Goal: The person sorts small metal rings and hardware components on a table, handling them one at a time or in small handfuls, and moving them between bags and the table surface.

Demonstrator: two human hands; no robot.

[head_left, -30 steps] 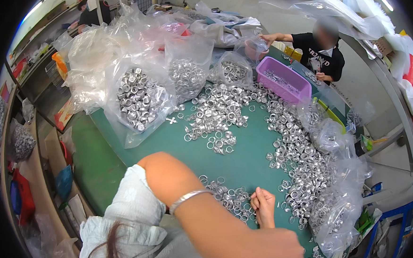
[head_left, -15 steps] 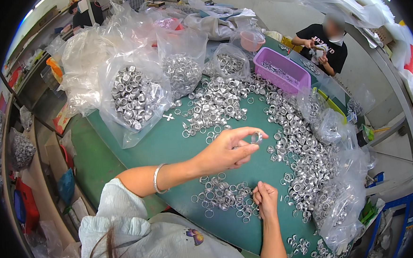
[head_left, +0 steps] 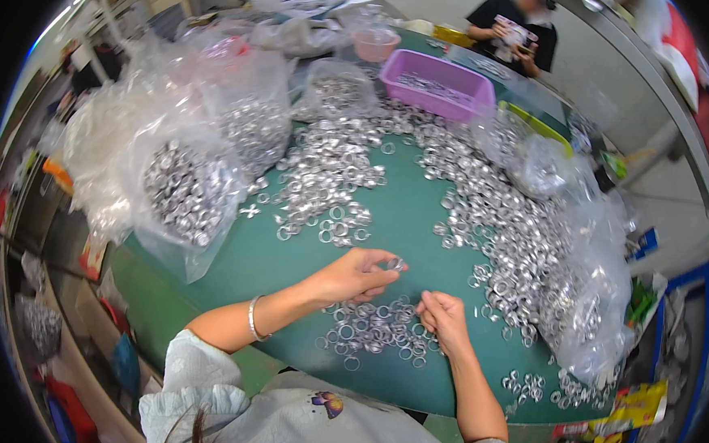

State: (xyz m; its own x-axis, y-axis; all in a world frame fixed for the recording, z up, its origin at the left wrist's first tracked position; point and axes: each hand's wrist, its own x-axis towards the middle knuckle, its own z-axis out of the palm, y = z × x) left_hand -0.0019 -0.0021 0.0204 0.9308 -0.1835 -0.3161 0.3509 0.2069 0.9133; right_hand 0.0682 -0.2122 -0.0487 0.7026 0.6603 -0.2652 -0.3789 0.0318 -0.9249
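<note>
Between the thumb and index finger of my left hand [head_left: 356,275] is a silver ring [head_left: 395,264], held just above the green tabletop. To its right, my right hand [head_left: 443,322] is closed with its fingers curled in. Whether anything is inside that hand cannot be seen. Beneath and between the two hands spreads a loose group of thin silver rings [head_left: 371,334] on the table. Farther off, a heap of silver rings [head_left: 331,174] lies ahead of my left hand, and a long bank of chunkier rings [head_left: 510,236] runs along the right side.
Clear plastic bags [head_left: 180,191] full of rings stand at the far left. A purple basket [head_left: 477,104] with rings sits at the back, beside a pink bowl [head_left: 376,45]. More bags [head_left: 591,312] line the right edge. A person in black [head_left: 513,33] works beyond the table.
My left hand has come lower and nearer to me, still pinching the ring. My right hand remains closed near the thin rings. The whole view has shifted.
</note>
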